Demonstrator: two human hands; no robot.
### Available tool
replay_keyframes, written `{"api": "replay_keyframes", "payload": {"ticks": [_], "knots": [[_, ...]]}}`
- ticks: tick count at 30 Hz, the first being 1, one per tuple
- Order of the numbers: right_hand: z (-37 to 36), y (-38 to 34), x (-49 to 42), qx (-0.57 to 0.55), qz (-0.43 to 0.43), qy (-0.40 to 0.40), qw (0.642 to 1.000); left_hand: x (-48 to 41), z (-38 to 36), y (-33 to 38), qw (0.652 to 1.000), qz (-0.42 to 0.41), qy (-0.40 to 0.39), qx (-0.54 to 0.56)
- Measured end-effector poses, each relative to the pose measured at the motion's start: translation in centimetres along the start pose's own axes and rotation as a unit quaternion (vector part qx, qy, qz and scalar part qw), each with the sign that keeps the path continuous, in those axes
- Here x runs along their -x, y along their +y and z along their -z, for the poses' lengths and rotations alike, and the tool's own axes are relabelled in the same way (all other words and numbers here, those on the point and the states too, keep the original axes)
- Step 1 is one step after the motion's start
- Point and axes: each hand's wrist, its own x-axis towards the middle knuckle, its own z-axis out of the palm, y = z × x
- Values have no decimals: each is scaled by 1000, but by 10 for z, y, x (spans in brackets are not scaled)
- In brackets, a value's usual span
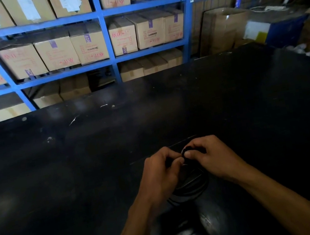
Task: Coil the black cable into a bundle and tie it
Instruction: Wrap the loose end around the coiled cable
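The black cable [190, 185] lies coiled in several loops just above the black table, hanging from between my two hands. My left hand [163, 171] pinches the top of the coil from the left, fingers curled around it. My right hand [209, 155] grips the same spot from the right, thumb and forefinger closed on a small dark piece at the top of the bundle. A thin black strand runs away from the hands toward the far right across the table. The dim light and dark table hide the coil's finer detail.
The black table [77, 171] spreads wide in front and to both sides, with small white scraps [73, 120] near its far edge. Behind it stand blue shelves [104, 33] full of cardboard boxes [88, 44]. More boxes [223, 28] sit at the right.
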Motion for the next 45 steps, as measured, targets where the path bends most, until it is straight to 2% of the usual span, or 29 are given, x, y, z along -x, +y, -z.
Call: {"api": "replay_keyframes", "payload": {"ticks": [4,8,11,13,15,17,20,21,22,25,27,31,34,36,40,42,45], "knots": [[-1,0,3,-4,4,15,1000,3,-3,5,999,24,28,16],[-6,7,7,-33,-23,103,994,8,-5,7,984,89,87,125],[-10,10,8,-141,-66,162,974,17,-11,5,969,106,88,204],[-14,11,8,-259,-117,189,940,24,-16,4,957,117,93,248],[-19,14,9,-344,-162,227,897,31,-22,6,932,143,94,321],[-27,16,12,-369,-176,268,872,36,-28,13,891,159,115,409],[-47,18,25,-349,-176,310,867,34,-33,24,817,179,178,519],[-54,20,32,-341,-178,316,867,31,-32,26,803,194,188,531],[-61,23,39,-343,-181,310,868,29,-29,28,804,210,187,525],[-65,29,58,-395,-211,229,864,28,-18,28,846,245,145,450],[-51,32,64,-389,-207,197,876,29,-9,26,861,269,102,420],[-21,24,66,-385,-115,117,908,29,4,27,845,343,-53,406],[-15,16,63,-314,-44,55,947,28,-1,29,865,340,-132,344],[-15,16,62,-289,-34,68,954,25,-5,30,877,322,-151,325],[-14,27,59,-243,-19,153,958,25,-9,27,880,255,-190,353],[-14,34,56,-232,-25,165,958,29,-14,25,911,208,-195,296],[-16,45,52,-241,-51,166,955,29,-29,19,964,156,-102,188]]}}
